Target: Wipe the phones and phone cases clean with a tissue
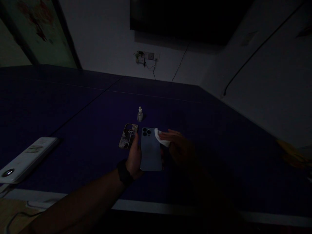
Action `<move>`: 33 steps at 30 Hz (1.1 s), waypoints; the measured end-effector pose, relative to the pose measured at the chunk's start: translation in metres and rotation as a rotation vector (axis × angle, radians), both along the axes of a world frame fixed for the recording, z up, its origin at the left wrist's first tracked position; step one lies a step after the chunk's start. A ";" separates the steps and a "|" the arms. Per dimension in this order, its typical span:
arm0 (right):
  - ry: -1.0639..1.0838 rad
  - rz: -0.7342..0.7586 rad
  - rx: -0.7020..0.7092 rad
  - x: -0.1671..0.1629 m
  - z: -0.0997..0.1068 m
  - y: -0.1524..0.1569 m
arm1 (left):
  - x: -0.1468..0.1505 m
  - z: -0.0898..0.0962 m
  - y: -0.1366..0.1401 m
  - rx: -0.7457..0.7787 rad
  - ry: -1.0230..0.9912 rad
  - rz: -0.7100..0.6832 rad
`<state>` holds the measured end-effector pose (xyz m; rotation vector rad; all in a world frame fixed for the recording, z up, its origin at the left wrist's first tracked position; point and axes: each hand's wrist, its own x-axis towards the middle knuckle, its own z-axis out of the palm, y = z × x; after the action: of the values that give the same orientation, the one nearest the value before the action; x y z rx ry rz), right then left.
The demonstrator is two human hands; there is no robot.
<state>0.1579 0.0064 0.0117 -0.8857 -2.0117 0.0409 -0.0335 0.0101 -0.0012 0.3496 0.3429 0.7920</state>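
While the left hand clasps the phone by its sides, apparently leaving its camera face exposed above the tabletop, the right hand holds a white cloth under extended fingers at the upper right edge. Leftward lies a patterned case; beyond stands a dropper bottle, seemingly set clear.

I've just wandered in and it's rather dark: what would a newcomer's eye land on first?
Probably the pale phone at the centre, camera side up in the left fingers, with a white cloth or tissue under the right fingers at its upper right. Next, the white device at the left of the purple tabletop, then the small bottle beyond the phone.
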 end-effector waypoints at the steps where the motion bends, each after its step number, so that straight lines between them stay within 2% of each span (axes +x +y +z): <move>1: 0.002 0.004 -0.002 -0.005 -0.001 0.000 | 0.000 0.001 0.000 -0.004 -0.001 0.020; 6: -0.163 0.127 -0.027 -0.037 -0.004 -0.003 | 0.004 0.002 -0.001 -0.057 0.007 0.163; 10: -0.252 0.277 -0.084 -0.038 -0.003 -0.004 | 0.004 -0.005 0.001 -0.105 0.032 0.257; 12: -0.202 0.282 -0.076 -0.028 -0.003 -0.002 | 0.004 -0.006 0.001 -0.103 0.033 0.239; 17: -0.168 0.128 -0.078 -0.019 -0.004 0.001 | 0.004 -0.003 0.000 -0.058 -0.019 0.112; 23: -0.224 0.323 -0.080 -0.027 -0.004 -0.002 | 0.004 -0.003 0.000 -0.075 0.017 0.170; 29: -0.182 0.196 -0.072 -0.017 -0.002 0.002 | 0.007 0.005 -0.003 -0.066 -0.008 0.123; 33: -0.258 0.293 -0.094 -0.026 -0.003 0.001 | 0.006 0.002 -0.002 -0.061 0.024 0.170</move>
<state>0.1322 0.0077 0.0088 -0.6737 -2.3856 0.1949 -0.0272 0.0084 0.0008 0.2748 0.4228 0.9424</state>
